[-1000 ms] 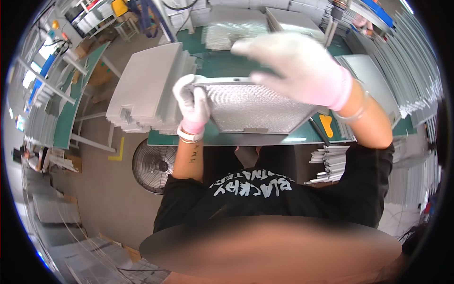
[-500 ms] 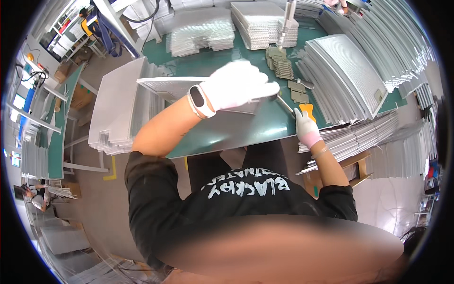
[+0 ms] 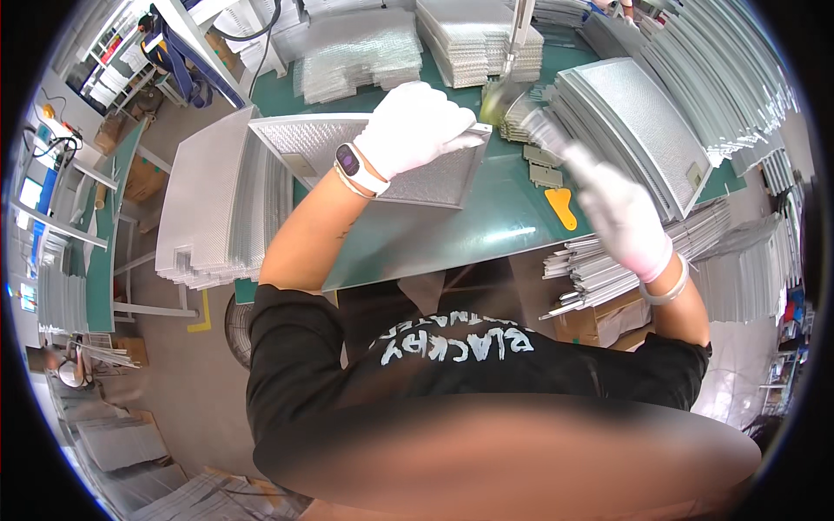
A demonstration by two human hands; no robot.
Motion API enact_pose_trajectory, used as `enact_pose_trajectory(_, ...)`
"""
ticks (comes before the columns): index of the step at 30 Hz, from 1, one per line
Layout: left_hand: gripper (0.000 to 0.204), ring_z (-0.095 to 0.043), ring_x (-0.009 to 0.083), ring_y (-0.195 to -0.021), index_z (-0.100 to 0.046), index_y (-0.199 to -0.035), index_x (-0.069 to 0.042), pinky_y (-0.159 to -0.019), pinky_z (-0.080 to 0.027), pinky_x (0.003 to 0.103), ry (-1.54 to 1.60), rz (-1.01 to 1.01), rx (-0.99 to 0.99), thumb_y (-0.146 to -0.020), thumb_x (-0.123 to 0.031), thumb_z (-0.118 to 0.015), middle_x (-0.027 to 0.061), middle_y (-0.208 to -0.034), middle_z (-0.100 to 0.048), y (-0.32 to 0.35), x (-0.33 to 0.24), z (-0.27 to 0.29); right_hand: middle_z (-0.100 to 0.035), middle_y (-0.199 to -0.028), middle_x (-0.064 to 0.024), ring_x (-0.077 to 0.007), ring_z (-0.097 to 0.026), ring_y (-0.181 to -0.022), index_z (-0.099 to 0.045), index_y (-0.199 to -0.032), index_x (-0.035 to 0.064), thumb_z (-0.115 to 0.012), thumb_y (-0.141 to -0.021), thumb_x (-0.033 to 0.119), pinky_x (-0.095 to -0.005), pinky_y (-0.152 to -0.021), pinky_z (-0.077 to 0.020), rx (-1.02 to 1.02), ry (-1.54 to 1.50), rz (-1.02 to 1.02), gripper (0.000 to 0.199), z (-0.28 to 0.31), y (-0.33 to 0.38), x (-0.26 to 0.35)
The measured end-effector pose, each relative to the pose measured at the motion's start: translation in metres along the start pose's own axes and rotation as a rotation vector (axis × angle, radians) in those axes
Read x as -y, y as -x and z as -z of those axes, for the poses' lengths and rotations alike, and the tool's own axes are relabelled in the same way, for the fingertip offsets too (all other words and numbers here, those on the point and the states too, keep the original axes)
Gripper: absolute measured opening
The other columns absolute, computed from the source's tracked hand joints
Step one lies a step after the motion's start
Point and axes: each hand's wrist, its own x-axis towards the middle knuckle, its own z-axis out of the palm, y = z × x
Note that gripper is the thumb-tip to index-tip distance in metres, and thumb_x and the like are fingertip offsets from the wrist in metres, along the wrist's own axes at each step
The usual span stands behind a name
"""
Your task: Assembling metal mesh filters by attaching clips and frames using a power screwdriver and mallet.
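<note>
Left hand [image 3: 413, 130] grips framed panel [image 3: 421, 184], right hand [image 3: 621, 213] a blurred tool [image 3: 546, 132], perhaps hammer; yellow piece [image 3: 560, 208], panel stack [image 3: 638, 139] nearby.

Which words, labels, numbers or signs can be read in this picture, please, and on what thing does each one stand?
Black shirt: large white lettering across the chest, upside down in this view; I do not copy wording.
Watch: screen too small to read.
Left forearm: small dark marks, unreadable.
Framed panel: no lettering seen.
Tool in the right hand: too blurred to tell.
</note>
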Motion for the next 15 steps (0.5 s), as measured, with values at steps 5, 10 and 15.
enact_pose_trajectory(5, 0.029, -0.056, 0.0206, -0.061, -0.061, -0.073, -0.016, -0.06, -0.046, 0.035, 0.044, 0.058, -0.14, -0.079, -0.043, -0.07, 0.0024, -0.061, -0.053, 0.003, 0.001, -0.011, -0.063, -0.096, -0.0177, -0.0339, -0.064, -0.085, -0.047, -0.142, 0.009, -0.057, -0.087, -0.002, -0.0386, -0.077, -0.0518, 0.127, -0.069, -0.325, 0.057, 0.02, -0.01, 0.011)
enact_pose_trajectory(10, 0.033, -0.054, 0.0229, -0.061, -0.06, -0.07, -0.016, -0.062, -0.042, 0.038, 0.056, 0.188, -0.262, -0.075, -0.046, -0.073, 0.0026, -0.061, -0.052, 0.003, -0.014, -0.017, -0.063, -0.119, -0.0213, -0.0347, -0.064, -0.104, -0.055, -0.134, 0.002, -0.057, -0.086, -0.003, -0.0372, -0.092, -0.0494, -0.136, -0.194, -0.315, 0.048, -0.028, 0.018, 0.001)
enact_pose_trajectory(15, 0.035, -0.05, 0.0221, -0.059, -0.056, -0.059, -0.018, -0.062, -0.036, 0.039, 0.088, 0.426, -0.423, -0.071, -0.046, -0.073, 0.003, -0.059, -0.048, -0.004, -0.05, -0.023, -0.064, -0.098, -0.0168, -0.0352, -0.064, -0.085, -0.057, -0.134, 0.0143, -0.06, -0.085, 0.003, -0.0371, -0.076, -0.0528, 0.102, -0.135, -0.556, 0.051, -0.139, 0.084, -0.015)
